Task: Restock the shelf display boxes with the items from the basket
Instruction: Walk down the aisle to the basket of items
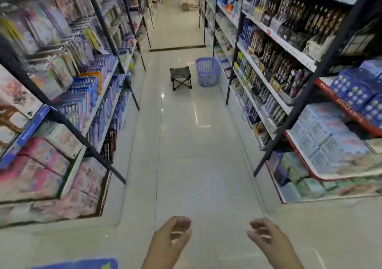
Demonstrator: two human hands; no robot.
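Left hand (172, 234): nearest the camera, low in view over the pale tiled floor (196, 165). Fingers loosely curled, thumb near the fingertips, nothing in it.

Right hand (266, 235): beside the left and apart from it, fingers loosely bent, holding nothing. Both hands are blurred and touch nothing.

Blue shape (82, 264): at the bottom edge, left of the left hand. It is cut off, so I cannot tell what it is.

Left rack (115, 56): black uprights, white shelves.
- Pink boxes (41, 165) stacked on the lowest levels, nearest the camera.
- Blue trays (84, 87) further along a middle shelf, one orange among them.
- Hanging packs above, too blurred to read.

Right rack (328, 62): black uprights and white shelves, with red-edged shelves at the near end.
- Pale boxes (326, 136) stacked on a low near shelf.
- Display boxes (275, 76) in rows of dark upright cartons on several shelves beyond the near upright. Their contents are too small to tell.

Basket (207, 71): lilac-blue plastic with lattice walls, upright on the floor well down the aisle, close by the foot of the right rack. It is well apart from both hands. Its contents cannot be seen.

Stool (180, 80): small folding type with dark crossed legs and a patterned seat, just left of the basket.

Strip (177, 48): dark line across the floor beyond the basket and stool.
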